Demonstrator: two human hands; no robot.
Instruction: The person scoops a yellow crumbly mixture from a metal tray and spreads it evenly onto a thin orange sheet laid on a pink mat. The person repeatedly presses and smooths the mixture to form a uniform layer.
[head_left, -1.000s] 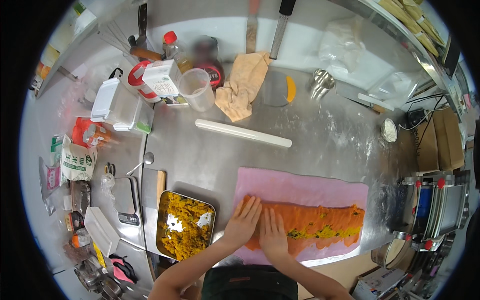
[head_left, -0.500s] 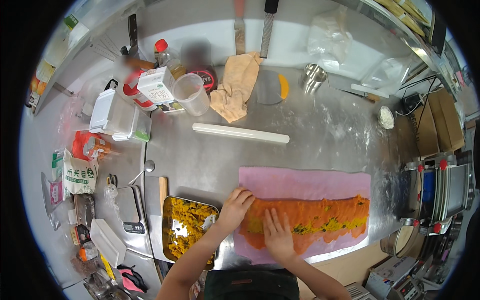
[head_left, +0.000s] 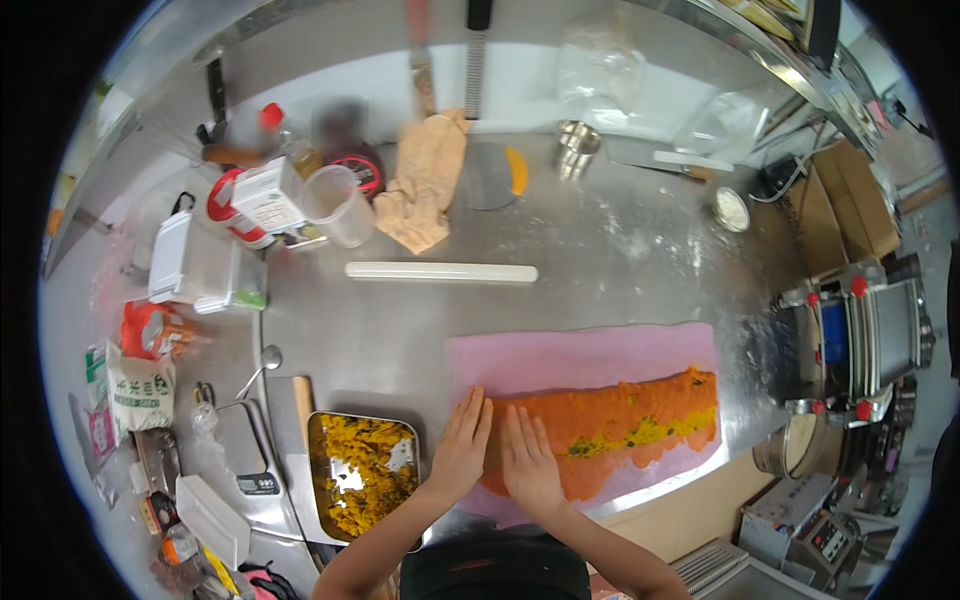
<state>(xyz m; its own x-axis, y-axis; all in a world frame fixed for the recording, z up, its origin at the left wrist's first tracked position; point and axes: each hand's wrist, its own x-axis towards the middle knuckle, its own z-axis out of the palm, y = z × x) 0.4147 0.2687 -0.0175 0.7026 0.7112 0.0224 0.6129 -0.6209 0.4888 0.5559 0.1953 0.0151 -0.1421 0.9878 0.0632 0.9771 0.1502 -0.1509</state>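
A long orange layer (head_left: 600, 405) lies on a flat pink sheet (head_left: 590, 346) that looks like dough. A strip of chopped yellow filling with dark bits (head_left: 640, 432) shows along the orange layer's near side. My left hand (head_left: 460, 450) rests at the layer's left end, its fingers straight and side by side. Beside it, my right hand (head_left: 530, 465) lies flat on the orange surface, fingers stretched out. Neither hand grips anything. Whatever filling lies under my hands is hidden. Left of them stands a metal tray (head_left: 418, 455) with more yellow filling.
A white rolling stick (head_left: 440, 272) lies beyond the sheet. Farther back are a tan cloth (head_left: 420, 185), a round-edged scraper (head_left: 490, 175) and a metal cup (head_left: 576, 150). A kitchen scale (head_left: 245, 450) sits at left, a small white bowl (head_left: 731, 210) at right.
The whole view has shifted, with things now farther left. My left fingers, bent at the orange edge before, have straightened. The yellow filling seen earlier between my hands no longer shows.
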